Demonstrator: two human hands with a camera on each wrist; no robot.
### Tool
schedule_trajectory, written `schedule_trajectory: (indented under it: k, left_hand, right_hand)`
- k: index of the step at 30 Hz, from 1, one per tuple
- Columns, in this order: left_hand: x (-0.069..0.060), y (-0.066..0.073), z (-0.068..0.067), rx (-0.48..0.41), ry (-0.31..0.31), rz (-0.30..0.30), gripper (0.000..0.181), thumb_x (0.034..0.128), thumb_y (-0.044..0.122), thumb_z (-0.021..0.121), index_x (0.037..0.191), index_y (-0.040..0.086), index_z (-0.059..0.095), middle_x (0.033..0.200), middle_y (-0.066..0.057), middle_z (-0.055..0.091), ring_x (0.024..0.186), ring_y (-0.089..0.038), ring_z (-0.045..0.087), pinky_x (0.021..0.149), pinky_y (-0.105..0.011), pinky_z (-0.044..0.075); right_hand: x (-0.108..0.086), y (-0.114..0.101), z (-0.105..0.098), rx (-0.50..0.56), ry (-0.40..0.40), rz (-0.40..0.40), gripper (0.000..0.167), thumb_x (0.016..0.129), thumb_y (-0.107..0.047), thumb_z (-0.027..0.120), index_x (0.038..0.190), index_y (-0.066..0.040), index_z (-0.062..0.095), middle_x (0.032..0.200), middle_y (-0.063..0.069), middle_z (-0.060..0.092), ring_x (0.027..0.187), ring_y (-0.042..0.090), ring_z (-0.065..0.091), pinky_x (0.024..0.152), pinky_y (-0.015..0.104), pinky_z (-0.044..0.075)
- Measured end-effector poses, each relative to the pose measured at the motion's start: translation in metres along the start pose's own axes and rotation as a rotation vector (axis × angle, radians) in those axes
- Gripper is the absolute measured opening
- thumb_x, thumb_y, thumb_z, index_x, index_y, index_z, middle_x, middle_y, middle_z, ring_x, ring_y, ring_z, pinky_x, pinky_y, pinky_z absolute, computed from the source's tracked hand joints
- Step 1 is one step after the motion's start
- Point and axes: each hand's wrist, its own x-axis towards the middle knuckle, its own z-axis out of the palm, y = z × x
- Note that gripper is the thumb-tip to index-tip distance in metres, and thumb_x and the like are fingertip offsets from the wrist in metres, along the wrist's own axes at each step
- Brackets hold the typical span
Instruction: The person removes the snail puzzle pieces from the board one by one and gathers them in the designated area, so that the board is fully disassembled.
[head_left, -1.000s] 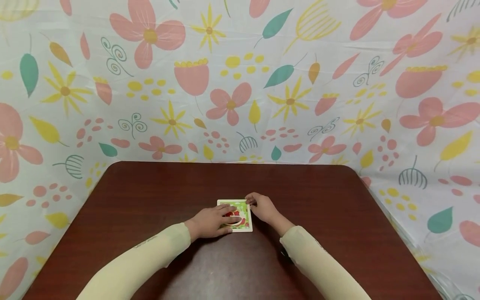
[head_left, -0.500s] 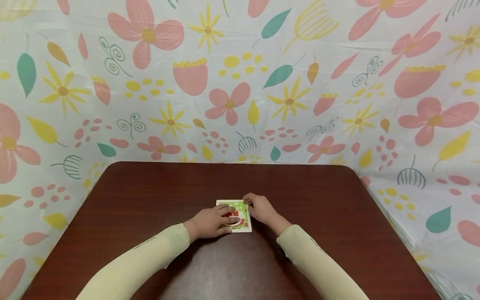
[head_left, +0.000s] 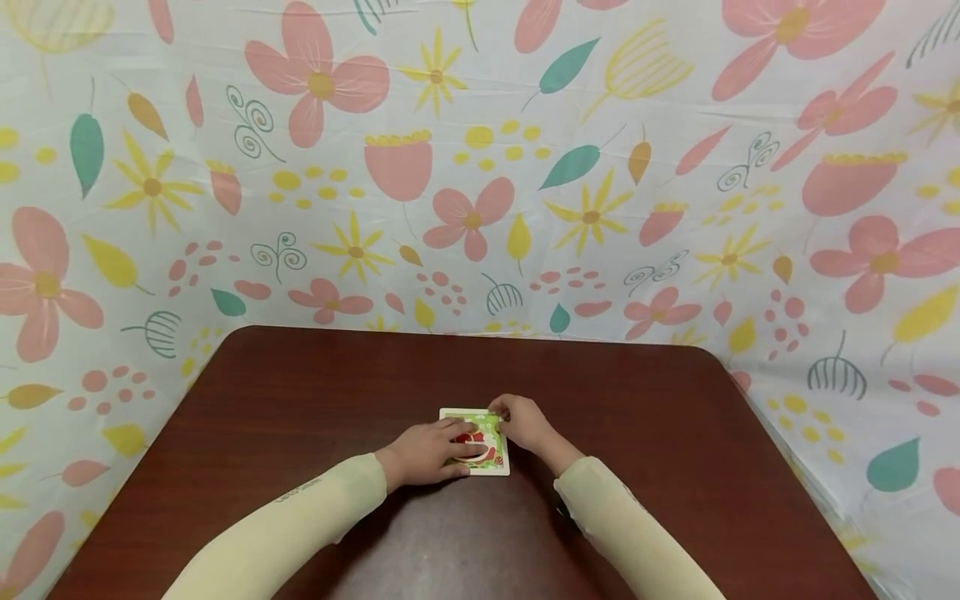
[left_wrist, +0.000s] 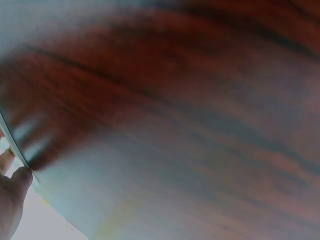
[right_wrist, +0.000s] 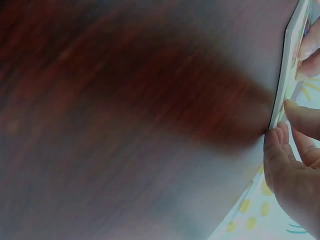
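Observation:
A small square picture puzzle board (head_left: 495,467) with a pale frame and a green and red picture lies flat on the brown table. My left hand (head_left: 423,452) rests across its left side, fingers spread and fairly straight over the picture. In the left wrist view, the left thumb (left_wrist: 20,181) lies at the board's edge. At the far right corner of the board my right hand (head_left: 527,423) has its fingers bent, with thumb and fingertips on the corner. The right wrist view shows these right fingers (right_wrist: 280,150) around the edge of the board (right_wrist: 285,75). Part of the picture is hidden under the left hand.
The dark brown tabletop (head_left: 360,375) reaches back to a white cloth wall (head_left: 480,275) printed with flowers and leaves. Cloth also hangs along the left and right sides. Pale sleeves cover both forearms.
The head view has tilted slightly, so everything sits a little lower and to the right. The right fingertips have shifted slightly at the board's corner. The left hand stays in place on the board.

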Motion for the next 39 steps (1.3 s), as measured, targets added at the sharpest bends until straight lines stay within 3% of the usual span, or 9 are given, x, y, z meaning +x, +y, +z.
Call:
schedule_trajectory:
  k: [8,18,29,39]
  left_hand:
    - [-0.002,0.002,-0.006,0.0,-0.019,-0.009,0.046,0.1053,0.046,0.052,0.15,0.036,0.052,0.161,-0.001,0.046,0.148,-0.021,0.045,0.102,-0.037,0.056]
    - [0.0,0.0,-0.001,-0.004,-0.027,-0.017,0.046,0.1056,0.047,0.051,0.151,0.038,0.051,0.162,0.0,0.045,0.15,-0.022,0.043,0.105,-0.038,0.054]
    - [-0.001,0.0,-0.001,-0.004,-0.034,-0.005,0.047,0.1062,0.046,0.05,0.152,0.038,0.05,0.162,0.0,0.044,0.149,-0.022,0.043,0.104,-0.037,0.055]
    - [0.002,-0.001,-0.003,-0.05,-0.06,-0.022,0.047,0.1057,0.045,0.052,0.152,0.037,0.05,0.163,0.0,0.043,0.15,-0.023,0.042,0.105,-0.04,0.054]
  right_hand:
    - [0.005,0.001,-0.002,-0.012,-0.038,0.005,0.022,0.092,0.004,0.068,0.112,0.001,0.075,0.113,0.017,0.072,0.102,0.028,0.067,0.09,0.045,0.057]
    - [0.007,0.004,-0.005,-0.007,-0.03,-0.033,0.021,0.091,0.006,0.067,0.108,0.001,0.077,0.109,0.017,0.073,0.1,0.03,0.068,0.087,0.045,0.058]
    - [0.008,0.012,-0.004,0.257,-0.025,0.103,0.02,0.096,0.003,0.064,0.111,0.001,0.077,0.123,0.021,0.071,0.125,0.04,0.061,0.092,0.043,0.059]
    - [0.009,0.012,-0.005,0.414,-0.004,0.212,0.019,0.096,-0.001,0.067,0.112,0.003,0.076,0.117,0.02,0.071,0.096,0.023,0.069,0.08,0.032,0.059]
